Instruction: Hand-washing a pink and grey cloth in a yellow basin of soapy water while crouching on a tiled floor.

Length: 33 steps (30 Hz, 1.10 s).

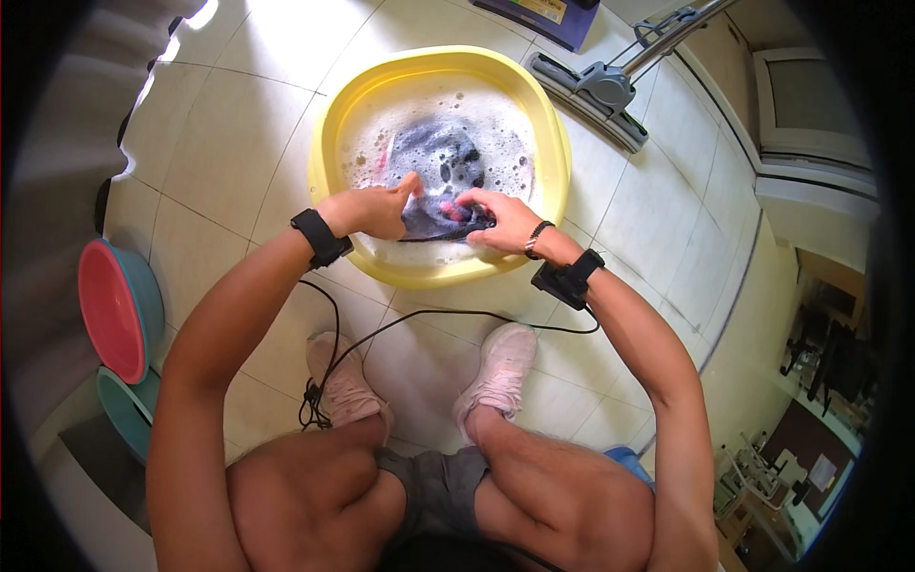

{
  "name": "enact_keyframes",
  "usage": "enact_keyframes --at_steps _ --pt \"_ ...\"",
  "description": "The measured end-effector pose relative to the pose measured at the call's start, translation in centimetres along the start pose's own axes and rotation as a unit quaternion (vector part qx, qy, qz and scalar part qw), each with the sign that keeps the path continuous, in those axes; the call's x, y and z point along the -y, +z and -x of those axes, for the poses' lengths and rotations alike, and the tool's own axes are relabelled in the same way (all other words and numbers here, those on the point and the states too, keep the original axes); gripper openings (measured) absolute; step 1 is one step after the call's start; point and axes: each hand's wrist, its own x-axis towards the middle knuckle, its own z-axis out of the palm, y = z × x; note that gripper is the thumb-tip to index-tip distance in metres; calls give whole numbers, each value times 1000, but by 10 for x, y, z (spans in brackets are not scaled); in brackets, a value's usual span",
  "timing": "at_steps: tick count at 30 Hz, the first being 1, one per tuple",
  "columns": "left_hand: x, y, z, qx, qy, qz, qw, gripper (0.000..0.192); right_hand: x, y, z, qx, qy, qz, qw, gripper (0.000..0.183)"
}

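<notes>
A yellow plastic basin on the tiled floor holds sudsy water. In it lies a dark blue-grey cloth item, partly under foam, with pinkish-red patches near the hands. My left hand is at the cloth's near left edge, its thumb raised; its other fingertips are hidden behind the hand and at the cloth. My right hand holds a dark part of the cloth between curled fingers and thumb at the near right. A taut dark edge of the cloth runs between the two hands.
A sponge mop stands just right of the basin. A purple box lies at the top. Red and teal basins lean at the left. A black cable loops over the floor between the basin and my shoes.
</notes>
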Motion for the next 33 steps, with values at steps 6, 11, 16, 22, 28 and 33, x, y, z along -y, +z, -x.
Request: enact_keyframes --at_steps 6,11,16,22,28,33 --pt "-2 4 4 59 40 -60 996 63 11 9 3 79 -8 93 993 39" --pt "-12 10 3 82 25 -82 993 66 15 20 -3 134 -16 166 977 45" --pt "-30 9 9 77 -18 -130 988 74 18 31 -6 107 68 190 974 74" --pt "-9 36 2 35 -28 -123 991 88 38 30 -14 130 87 212 965 96" --pt "-24 31 10 19 -10 -123 992 91 7 39 -19 109 27 224 968 84" --pt "-13 35 11 -1 28 -129 991 85 23 30 -13 129 50 247 959 67"
